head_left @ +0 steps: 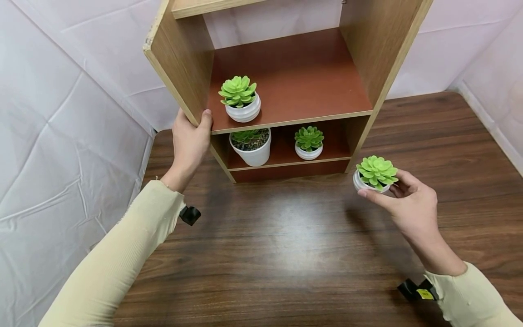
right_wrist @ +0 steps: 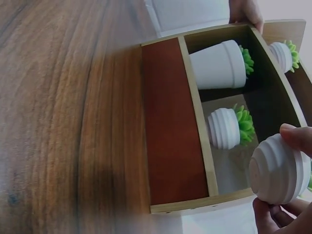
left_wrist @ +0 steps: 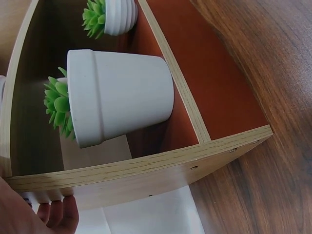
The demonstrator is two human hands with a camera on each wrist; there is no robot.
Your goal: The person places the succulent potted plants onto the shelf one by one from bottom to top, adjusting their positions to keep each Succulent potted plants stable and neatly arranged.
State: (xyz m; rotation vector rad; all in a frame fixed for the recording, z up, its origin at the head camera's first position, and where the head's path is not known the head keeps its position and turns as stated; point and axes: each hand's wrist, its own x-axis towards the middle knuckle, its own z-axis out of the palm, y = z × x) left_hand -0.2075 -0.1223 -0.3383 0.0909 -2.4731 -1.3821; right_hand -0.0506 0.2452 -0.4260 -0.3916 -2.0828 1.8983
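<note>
In the head view my right hand (head_left: 412, 204) holds a small potted succulent (head_left: 376, 173) by its white ribbed pot, thumb at the front, in the air right of the wooden shelf unit (head_left: 372, 86). The right wrist view shows that pot (right_wrist: 274, 170) from below, tilted. My left hand (head_left: 189, 141) grips the unit's left side panel, thumb on the edge by the middle shelf board. A similar succulent (head_left: 240, 99) stands on that board at its left front. Below are a larger white pot (head_left: 255, 152) with a green plant and another small succulent (head_left: 309, 142).
The unit stands on a dark wood-grain table (head_left: 278, 254). Pale sheeting (head_left: 57, 113) hangs behind and at the sides. An upper shelf board (head_left: 212, 6) crosses the top of the head view. Black wrist cameras (head_left: 190, 215) show at both sleeves.
</note>
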